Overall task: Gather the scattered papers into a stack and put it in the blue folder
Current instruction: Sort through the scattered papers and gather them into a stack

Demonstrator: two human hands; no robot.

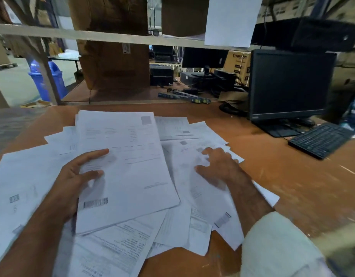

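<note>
Several white printed papers lie scattered over the brown desk (272, 166). My left hand (72, 180) grips the left edge of a gathered stack of papers (128, 168), thumb on top and fingers underneath, holding it slightly above the loose sheets. My right hand (218, 166) rests with spread fingers on loose sheets (200, 206) at the right of the stack; it is blurred. More loose sheets (22, 180) spread out at the left and along the near edge (112, 248). No blue folder is in view.
A black monitor (290, 84) and black keyboard (322, 139) stand at the right of the desk. Cardboard boxes (114, 64) sit behind on a shelf frame. A blue bin (46, 80) stands at the far left. A sheet (232, 19) hangs from above.
</note>
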